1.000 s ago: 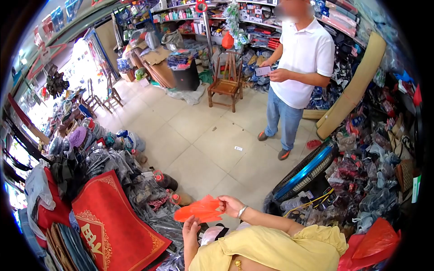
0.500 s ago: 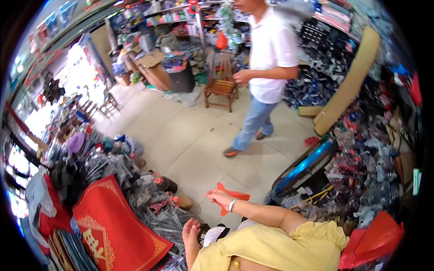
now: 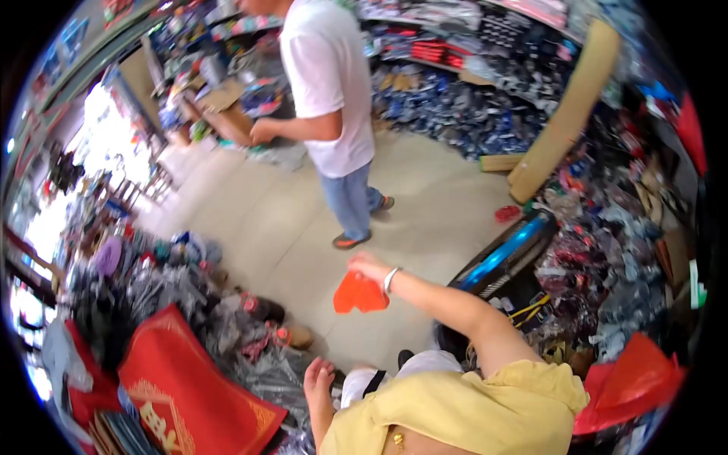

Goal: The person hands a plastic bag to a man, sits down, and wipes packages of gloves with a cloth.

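Note:
An orange-red plastic piece [image 3: 359,294], which looks like a thin bag, hangs below my right hand [image 3: 370,267]. The fingers of that hand are closed on its upper edge, and a silver bracelet circles the wrist. Lower and to the left, my left hand [image 3: 318,374] is raised with its fingers apart and nothing in it. Dark plastic-wrapped goods [image 3: 265,379] lie just left of my left hand.
A person in a white shirt [image 3: 322,83] stands on the tiled floor ahead. At the right are a fan with a blue band [image 3: 500,254], a tan roll [image 3: 565,114] and heaped packets [image 3: 591,288]. A red printed cloth [image 3: 189,379] lies lower left.
The orange-red piece has left my left hand's side and moved forward with my right hand. My left hand stays low. The person in white has walked left, and the view has shifted.

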The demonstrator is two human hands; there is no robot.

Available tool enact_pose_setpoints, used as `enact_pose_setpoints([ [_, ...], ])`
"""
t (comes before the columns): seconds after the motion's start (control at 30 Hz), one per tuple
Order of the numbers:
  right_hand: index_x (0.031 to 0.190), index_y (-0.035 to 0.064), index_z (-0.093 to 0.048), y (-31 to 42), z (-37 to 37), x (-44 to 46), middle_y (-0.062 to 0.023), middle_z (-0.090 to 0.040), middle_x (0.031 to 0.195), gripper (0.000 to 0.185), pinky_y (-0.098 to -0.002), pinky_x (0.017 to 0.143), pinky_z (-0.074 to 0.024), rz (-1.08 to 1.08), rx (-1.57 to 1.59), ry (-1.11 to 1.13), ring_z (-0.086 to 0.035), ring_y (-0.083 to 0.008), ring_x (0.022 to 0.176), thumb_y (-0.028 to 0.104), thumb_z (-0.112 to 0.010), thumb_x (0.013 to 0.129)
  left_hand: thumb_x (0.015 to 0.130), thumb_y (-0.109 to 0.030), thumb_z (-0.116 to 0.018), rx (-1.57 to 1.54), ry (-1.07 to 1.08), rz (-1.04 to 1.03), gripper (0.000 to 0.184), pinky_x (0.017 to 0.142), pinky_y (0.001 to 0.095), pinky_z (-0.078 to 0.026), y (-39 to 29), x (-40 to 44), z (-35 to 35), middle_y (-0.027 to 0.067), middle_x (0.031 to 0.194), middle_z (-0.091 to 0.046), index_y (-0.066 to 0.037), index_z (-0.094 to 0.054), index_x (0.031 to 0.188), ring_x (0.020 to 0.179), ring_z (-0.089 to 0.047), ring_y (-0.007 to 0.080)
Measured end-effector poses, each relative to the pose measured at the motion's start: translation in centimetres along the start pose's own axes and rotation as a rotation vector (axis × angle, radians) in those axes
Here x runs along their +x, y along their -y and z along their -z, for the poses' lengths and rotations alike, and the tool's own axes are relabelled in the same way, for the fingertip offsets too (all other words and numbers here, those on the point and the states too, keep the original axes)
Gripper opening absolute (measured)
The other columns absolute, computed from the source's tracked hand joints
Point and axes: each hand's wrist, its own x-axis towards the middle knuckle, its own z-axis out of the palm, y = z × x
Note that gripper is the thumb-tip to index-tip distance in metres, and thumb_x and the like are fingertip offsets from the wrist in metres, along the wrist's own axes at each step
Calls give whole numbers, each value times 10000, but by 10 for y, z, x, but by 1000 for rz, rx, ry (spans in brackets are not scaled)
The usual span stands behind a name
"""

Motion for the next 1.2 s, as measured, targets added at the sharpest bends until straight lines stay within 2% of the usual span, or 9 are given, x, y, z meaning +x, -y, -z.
enact_pose_setpoints([
  [0.1, 967, 75, -520, 20, -17, 34, 8, -551, 778, 150, -205, 509, -394, 64, 23, 65, -514, -57, 615, 147, -546, 838, 869, -155, -544, -34, 43, 25, 393, 829, 298, -440, 7, 12, -2, 112, 1146, -549, -17, -449, 1224, 1009, -547, 185],
  [0.23, 959, 57, -524, 77, -57, 64, 15, -547, 703, 142, -189, 498, -391, 131, 14, 124, -509, -52, 574, 123, -535, 833, 863, -134, -547, -48, 17, 36, 382, 814, 285, -438, 9, 32, 17, 103, 1130, -561, -19, -459, 1217, 992, -557, 182],
  [0.3, 963, 46, -527, 103, -77, 92, -6, -553, 740, 145, -194, 502, -399, 148, 8, 157, -511, -54, 578, 109, -529, 833, 881, -120, -505, -41, 6, 19, 336, 828, 287, -447, -1, 49, 32, 87, 1107, -562, -35, -469, 1204, 966, -553, 159],
  [0.4, 966, 44, -536, 131, -109, 136, -10, -544, 752, 150, -208, 497, -394, 153, -1, 204, -502, -64, 579, 116, -539, 834, 864, -133, -543, -82, -74, -16, 354, 808, 282, -434, -16, 75, 68, 90, 1119, -569, -30, -486, 1198, 982, -556, 169],
  [0.6, 966, 48, -526, 192, -166, 208, -23, -558, 771, 140, -210, 489, -406, 148, -54, 272, -514, -78, 561, 122, -541, 848, 882, -150, -510, -57, -220, -98, 343, 794, 269, -446, -73, 120, 140, 74, 1099, -575, -52, -472, 1208, 952, -566, 144],
  [0.77, 932, 53, -526, 233, -204, 274, -35, -555, 742, 145, -229, 450, -390, 167, -62, 231, -485, -89, 504, 144, -567, 826, 884, -163, -508, -51, -354, -122, 350, 788, 265, -442, -97, 157, 180, 69, 1113, -571, -48, -467, 1212, 948, -564, 140],
  [1.03, 909, 57, -524, 273, -265, 412, -29, -562, 728, 122, -227, 437, -386, 162, -85, 377, -488, -89, 515, 144, -557, 830, 879, -146, -517, -165, -504, -32, 355, 808, 299, -450, -95, 246, 164, 81, 1117, -562, -48, -459, 1215, 966, -563, 159],
  [1.1, 889, 68, -531, 283, -281, 446, -14, -554, 721, 100, -217, 458, -385, 142, -105, 440, -487, -83, 536, 143, -557, 828, 875, -133, -535, -249, -529, -38, 335, 755, 248, -430, -104, 278, 150, 54, 1095, -581, -42, -476, 1191, 959, -566, 129],
  [1.2, 890, 69, -531, 305, -309, 493, -11, -554, 721, 99, -213, 470, -383, 112, -130, 527, -483, -80, 534, 140, -560, 827, 872, -147, -546, -383, -541, -107, 361, 763, 249, -444, -124, 328, 129, 63, 1092, -583, -39, -468, 1207, 963, -565, 134],
])
